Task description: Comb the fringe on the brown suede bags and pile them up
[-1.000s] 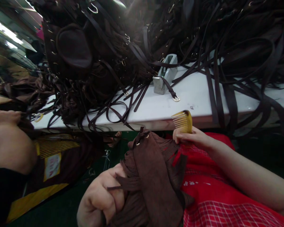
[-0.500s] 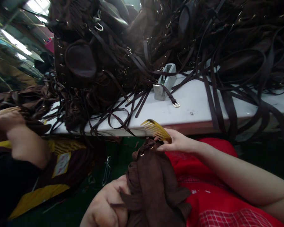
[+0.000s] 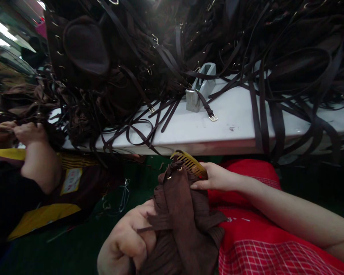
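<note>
In my right hand [image 3: 212, 176] is a yellow-brown comb [image 3: 190, 162], its teeth against the knotted top of a dark brown fringed piece [image 3: 180, 214]. This piece has metal eyelets near its top, a broad flat strap down its front and many thin strips hanging round it. My left hand [image 3: 132, 236] is closed at the left side of the fringed piece, gripping it; some of the fingers are hidden behind the strips. The piece rests over my lap, on a red checked apron [image 3: 255, 252].
A white table [image 3: 172, 133] runs across in front, with dark brown bags [image 3: 86, 49] heaped along it. A grey tape dispenser [image 3: 200, 88] and loose buckled straps [image 3: 210, 112] lie there. To the left, a co-worker's hands [image 3: 25, 133] handle brown material.
The comb has come down from above the fringed piece to its knotted top. The view has tilted slightly downward. The co-worker's second hand has come into view.
</note>
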`<state>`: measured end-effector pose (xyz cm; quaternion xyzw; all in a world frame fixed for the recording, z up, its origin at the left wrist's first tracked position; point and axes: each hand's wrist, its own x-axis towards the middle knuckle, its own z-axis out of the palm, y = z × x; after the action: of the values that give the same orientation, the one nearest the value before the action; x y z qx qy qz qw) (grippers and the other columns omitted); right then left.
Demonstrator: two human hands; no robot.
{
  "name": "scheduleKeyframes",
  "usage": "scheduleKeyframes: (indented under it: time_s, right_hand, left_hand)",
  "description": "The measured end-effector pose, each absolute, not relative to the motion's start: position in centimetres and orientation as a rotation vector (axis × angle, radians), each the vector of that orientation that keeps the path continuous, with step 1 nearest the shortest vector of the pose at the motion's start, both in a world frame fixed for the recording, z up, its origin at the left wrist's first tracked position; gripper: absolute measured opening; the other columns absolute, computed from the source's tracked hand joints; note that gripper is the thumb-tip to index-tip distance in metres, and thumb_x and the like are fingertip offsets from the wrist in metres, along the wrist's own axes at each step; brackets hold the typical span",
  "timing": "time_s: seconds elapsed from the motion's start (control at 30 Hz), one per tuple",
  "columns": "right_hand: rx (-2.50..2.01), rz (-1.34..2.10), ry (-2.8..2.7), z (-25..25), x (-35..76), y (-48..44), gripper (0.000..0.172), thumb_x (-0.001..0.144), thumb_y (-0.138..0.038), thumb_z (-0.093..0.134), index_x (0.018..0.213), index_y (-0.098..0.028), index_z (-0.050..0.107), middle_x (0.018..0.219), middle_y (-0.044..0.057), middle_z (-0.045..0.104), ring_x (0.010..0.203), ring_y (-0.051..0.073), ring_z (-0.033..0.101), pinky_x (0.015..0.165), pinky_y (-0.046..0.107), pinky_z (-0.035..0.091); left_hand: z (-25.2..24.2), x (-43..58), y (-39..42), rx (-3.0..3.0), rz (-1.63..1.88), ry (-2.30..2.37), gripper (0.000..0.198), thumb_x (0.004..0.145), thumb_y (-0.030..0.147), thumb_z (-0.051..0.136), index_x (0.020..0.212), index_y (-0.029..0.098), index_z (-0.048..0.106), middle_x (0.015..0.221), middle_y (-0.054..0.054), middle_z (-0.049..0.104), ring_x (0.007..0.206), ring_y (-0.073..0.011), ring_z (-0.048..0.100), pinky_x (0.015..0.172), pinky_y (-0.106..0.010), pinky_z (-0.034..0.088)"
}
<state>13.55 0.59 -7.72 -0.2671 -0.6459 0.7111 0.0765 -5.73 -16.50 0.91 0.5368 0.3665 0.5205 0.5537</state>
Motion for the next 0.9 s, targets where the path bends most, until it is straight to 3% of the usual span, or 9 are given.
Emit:
scheduleKeyframes:
  time_s: [0.13, 0.33, 0.47, 0.67, 0.77, 0.9]
  right_hand:
    - [-0.552, 2.367, -1.759, -7.5, 14.0, -0.1, 0.051, 0.066, -0.037, 0.078, 0.108, -0.013, 0.061, 0.100, 0.005, 0.067, 0.090, 0.020, 0.062, 0.078, 0.028, 0.051]
    - [-0.438, 2.492, -1.695, -7.2, 16.0, -1.1, 0.040, 0.061, -0.032, 0.081, 0.091, -0.012, 0.066, 0.087, 0.002, 0.066, 0.081, 0.018, 0.061, 0.076, 0.028, 0.052]
    - [-0.461, 2.364, -1.798, -6.9, 16.4, -2.5, 0.038, 0.059, -0.031, 0.082, 0.086, -0.013, 0.064, 0.082, 0.000, 0.064, 0.078, 0.017, 0.060, 0.075, 0.027, 0.052]
    - [-0.556, 2.108, -1.990, -6.6, 14.4, -4.7, 0.052, 0.054, -0.030, 0.082, 0.099, -0.015, 0.061, 0.094, 0.003, 0.062, 0.085, 0.020, 0.057, 0.077, 0.028, 0.050]
    - [-0.647, 1.973, -2.041, -7.1, 13.7, -5.3, 0.034, 0.060, -0.015, 0.071, 0.092, -0.016, 0.060, 0.089, 0.001, 0.061, 0.079, 0.017, 0.055, 0.071, 0.025, 0.047]
    - [-0.589, 2.140, -1.933, -7.4, 14.0, -5.0, 0.016, 0.064, -0.006, 0.049, 0.075, -0.016, 0.056, 0.068, -0.004, 0.052, 0.062, 0.010, 0.047, 0.057, 0.020, 0.041]
  left_hand:
    - [0.8, -4.7, -16.6, 1.186, 1.284, 0.838, 0.055, 0.086, 0.051, 0.039, 0.040, 0.021, 0.036, 0.030, -0.002, 0.034, 0.045, -0.0191, 0.053, 0.065, -0.038, 0.041]
    - [0.9, -4.9, -16.5, 1.215, 1.310, 0.752, 0.054, 0.088, 0.047, 0.040, 0.041, 0.020, 0.035, 0.030, 0.001, 0.031, 0.038, -0.0148, 0.046, 0.064, -0.035, 0.040]
    - [0.3, -5.7, -16.7, 1.268, 1.287, 0.741, 0.048, 0.087, 0.040, 0.044, 0.043, 0.019, 0.040, 0.033, 0.000, 0.040, 0.043, -0.0148, 0.053, 0.067, -0.034, 0.042]
    - [0.7, -6.5, -16.4, 1.378, 1.156, 0.868, 0.045, 0.083, 0.034, 0.051, 0.042, 0.018, 0.041, 0.037, -0.001, 0.044, 0.052, -0.0169, 0.056, 0.069, -0.034, 0.042]
    - [1.3, -6.7, -16.2, 1.465, 1.076, 0.930, 0.044, 0.085, 0.033, 0.052, 0.044, 0.018, 0.048, 0.041, -0.001, 0.048, 0.052, -0.0141, 0.052, 0.073, -0.033, 0.041]
    - [1.1, -7.3, -16.7, 1.529, 1.058, 0.992, 0.047, 0.088, 0.029, 0.048, 0.043, 0.017, 0.047, 0.044, -0.001, 0.054, 0.053, -0.0127, 0.051, 0.080, -0.032, 0.040]
